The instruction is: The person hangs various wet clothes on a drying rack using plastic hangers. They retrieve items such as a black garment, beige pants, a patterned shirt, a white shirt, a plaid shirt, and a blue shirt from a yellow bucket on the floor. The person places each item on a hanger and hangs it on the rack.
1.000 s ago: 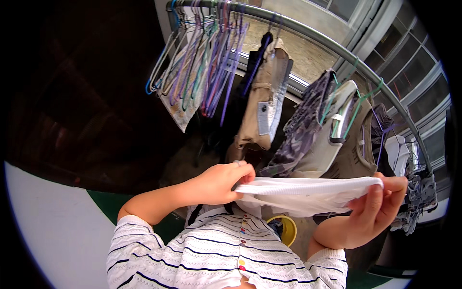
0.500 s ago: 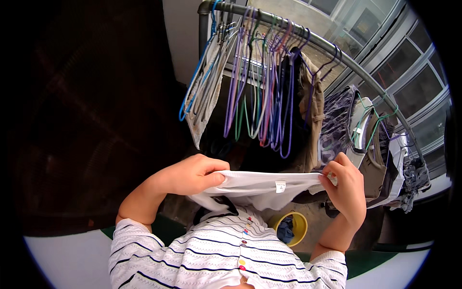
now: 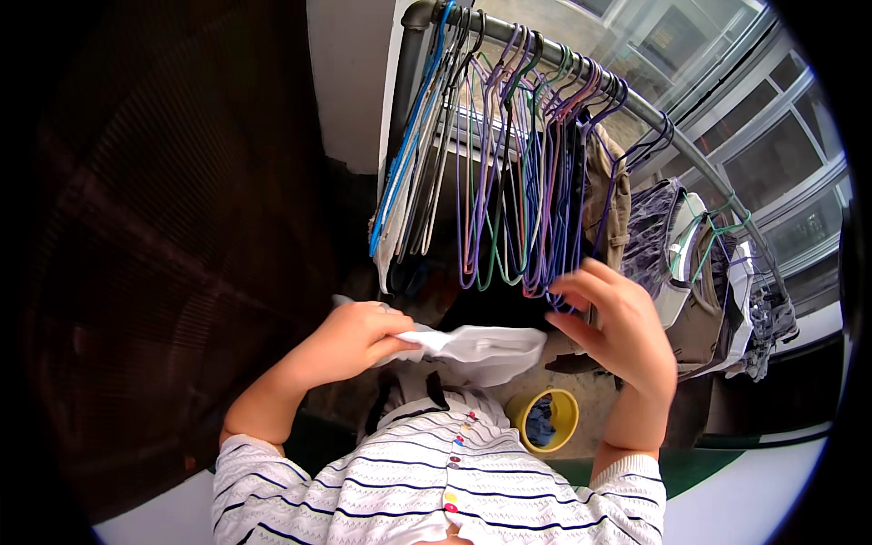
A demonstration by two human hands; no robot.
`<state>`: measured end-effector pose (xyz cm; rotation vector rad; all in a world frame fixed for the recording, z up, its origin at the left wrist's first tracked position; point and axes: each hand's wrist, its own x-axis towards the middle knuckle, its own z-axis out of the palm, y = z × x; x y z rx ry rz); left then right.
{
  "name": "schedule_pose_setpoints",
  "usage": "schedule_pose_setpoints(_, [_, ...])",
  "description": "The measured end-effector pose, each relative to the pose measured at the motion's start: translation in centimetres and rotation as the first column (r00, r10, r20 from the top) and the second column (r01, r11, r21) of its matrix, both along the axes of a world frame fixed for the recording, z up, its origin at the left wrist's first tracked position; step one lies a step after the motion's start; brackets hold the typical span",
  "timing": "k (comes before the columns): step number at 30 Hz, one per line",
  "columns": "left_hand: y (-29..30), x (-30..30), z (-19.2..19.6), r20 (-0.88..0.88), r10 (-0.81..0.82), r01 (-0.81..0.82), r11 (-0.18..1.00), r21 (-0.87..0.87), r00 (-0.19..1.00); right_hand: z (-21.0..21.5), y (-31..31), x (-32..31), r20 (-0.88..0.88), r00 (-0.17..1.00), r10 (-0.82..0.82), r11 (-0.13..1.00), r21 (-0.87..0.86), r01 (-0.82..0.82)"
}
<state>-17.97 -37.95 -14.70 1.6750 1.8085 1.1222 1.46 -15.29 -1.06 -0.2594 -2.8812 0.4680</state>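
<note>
My left hand [image 3: 357, 342] is closed on one end of a white garment [image 3: 495, 352], which hangs bunched from it toward the right. What kind of garment it is cannot be made out. My right hand [image 3: 622, 327], empty, is raised with thumb and fingers apart. Its fingertips are at the lower ends of several purple and pink wire hangers [image 3: 549, 218]; whether they touch one is unclear.
A metal rail [image 3: 545, 53] curves from the upper left to the right, carrying hangers and, farther right, hung clothes [image 3: 677, 245]. Below on the floor stands a yellow bucket [image 3: 568, 427] with dark blue cloth [image 3: 540, 422] inside. A dark ribbed surface [image 3: 182, 227] fills the left.
My right hand has let go of the white garment and moved up toward the hangers. The garment, stretched between both hands before, now hangs from the left alone. The view has shifted slightly.
</note>
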Motion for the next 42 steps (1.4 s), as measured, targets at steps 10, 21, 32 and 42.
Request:
schedule_pose_setpoints(10, [2.7, 2.3, -0.9, 0.091, -0.083, 0.080, 0.996, 0.036, 0.992, -9.1, 0.6, -14.1, -0.324, 0.907, -0.271, 0.880, 0.298, 0.369])
schedule_pose_setpoints(21, [2.7, 2.1, -0.5, 0.081, -0.141, 0.141, 0.990, 0.017, 0.987, -7.6, 1.1, -11.6, -0.420, 0.852, -0.313, 0.940, -0.010, 0.341])
schedule_pose_setpoints(32, [4.2, 3.3, 0.1, 0.045, -0.207, 0.209, 0.977, -0.048, 0.977, -1.4, -0.4, -7.2, -0.454, 0.795, -0.403, 0.859, -0.487, 0.157])
schedule_pose_setpoints(42, [7.0, 5.8, 0.4, 0.014, -0.270, 0.270, 0.956, -0.116, 0.963, -5.2, 1.4, 8.5, -0.518, 0.767, -0.379, 0.762, -0.645, -0.059])
